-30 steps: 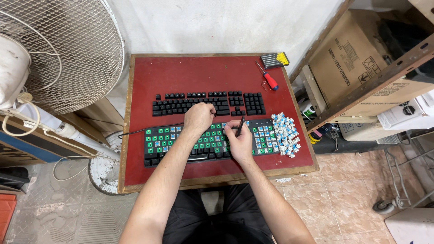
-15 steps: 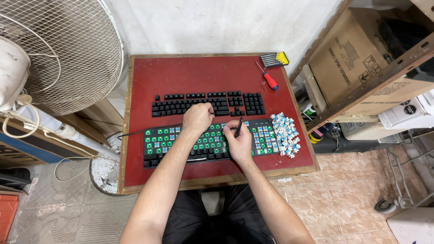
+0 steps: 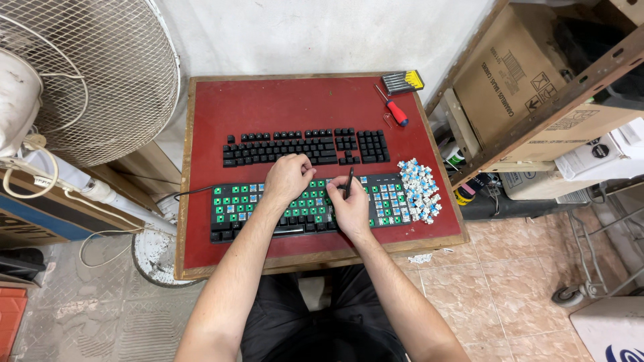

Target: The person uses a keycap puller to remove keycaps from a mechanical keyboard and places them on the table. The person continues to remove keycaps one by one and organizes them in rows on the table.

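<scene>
Nothing much has shifted since a moment ago; the left hand [image 3: 287, 179] still rests curled, fingers together, on the stripped keyboard [image 3: 241, 209] at the near edge of the red tabletop [image 3: 282, 100]; the right hand [image 3: 350, 209] stays clamped on a thin black tool [image 3: 349, 181], tip up; loose switches [image 3: 417, 191] heaped just right; farther, the black keyboard [image 3: 305, 147]; beyond, a red screwdriver [image 3: 394, 110] and bit case [image 3: 402, 82].
</scene>
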